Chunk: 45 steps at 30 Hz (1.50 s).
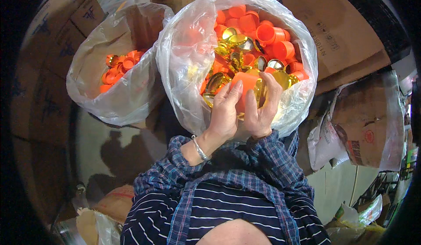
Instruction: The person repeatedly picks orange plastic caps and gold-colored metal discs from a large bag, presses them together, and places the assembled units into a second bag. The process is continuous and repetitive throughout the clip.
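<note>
Over the near part of a large clear plastic bag (pixel 175 96), my two hands are close together. My left hand (pixel 222 112) is closed on an orange plastic cap (pixel 246 82), its thumb pressed against the cap's side. My right hand (pixel 264 109) has its fingers curled around a shiny gold metal lid (pixel 262 91), right beside the orange cap. Whether the two pieces are joined I cannot tell. Behind my hands, the bag holds a heap of orange caps (pixel 280 50) and gold lids (pixel 238 40). My right fingertips are partly hidden behind the pieces.
To the left stands a second plastic-lined container (pixel 87 98) with a smaller pile of orange pieces (pixel 118 72). Cardboard cartons (pixel 52 65) rise at the left. More cardboard (pixel 329 30) lies at the far right, with an open box (pixel 364 122) and a white sack (pixel 324 146) nearer.
</note>
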Tool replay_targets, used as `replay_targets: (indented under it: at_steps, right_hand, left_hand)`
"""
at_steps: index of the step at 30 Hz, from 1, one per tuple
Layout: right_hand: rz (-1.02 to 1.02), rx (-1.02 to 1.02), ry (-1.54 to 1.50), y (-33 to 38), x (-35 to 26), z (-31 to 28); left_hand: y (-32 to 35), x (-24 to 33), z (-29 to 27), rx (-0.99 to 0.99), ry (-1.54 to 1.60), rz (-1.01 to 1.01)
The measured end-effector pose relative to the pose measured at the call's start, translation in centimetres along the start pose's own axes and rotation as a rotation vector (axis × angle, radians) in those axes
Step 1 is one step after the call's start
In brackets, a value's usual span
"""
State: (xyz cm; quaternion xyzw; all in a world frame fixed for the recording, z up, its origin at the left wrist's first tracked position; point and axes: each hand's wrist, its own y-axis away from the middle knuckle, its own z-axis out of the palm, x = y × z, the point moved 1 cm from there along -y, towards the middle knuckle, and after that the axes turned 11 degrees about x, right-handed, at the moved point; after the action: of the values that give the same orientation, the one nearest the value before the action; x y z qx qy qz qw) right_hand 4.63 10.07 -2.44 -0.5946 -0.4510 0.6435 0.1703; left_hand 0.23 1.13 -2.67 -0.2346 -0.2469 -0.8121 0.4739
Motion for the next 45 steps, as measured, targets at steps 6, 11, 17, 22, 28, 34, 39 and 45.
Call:
replay_targets:
  at_steps: [6, 11, 17, 22, 28, 34, 39, 45]
  right_hand:
    - [-0.010, -0.235, -0.108, -2.9, 1.0, 0.0]
    - [0.411, -0.325, 0.006, -7.0, 4.7, -0.3]
    - [-0.123, -0.772, 0.344, -6.1, 6.6, 3.9]
    - [-0.104, -0.881, 0.656, -6.2, 8.5, 3.2]
    - [-0.059, -0.779, 0.605, -4.5, 10.5, 1.2]
    - [-0.155, -0.513, 0.351, -3.6, 11.2, 0.8]
    - [-0.282, -0.483, 0.138, -4.2, 10.7, 0.7]
    - [-0.036, -0.495, 0.169, -3.9, 11.0, 0.0]
  left_hand:
    - [-3.0, 7.5, -2.7, -0.005, -0.083, 0.345]
    - [-5.4, 24.5, -6.0, 0.707, -0.998, 1.336]
    - [-4.3, 13.0, -6.1, -0.022, -1.185, 0.955]
    - [-7.1, 6.5, -3.5, -0.219, -1.407, 0.534]
    - [-16.5, 4.7, 0.3, -0.303, -1.563, 0.640]
    - [-26.1, -1.5, 3.8, -0.331, -1.654, 0.698]
    - [-31.7, -9.0, 6.9, -0.417, -1.648, 0.950]
    - [-34.2, -12.5, 6.6, -0.495, -1.841, 0.709]
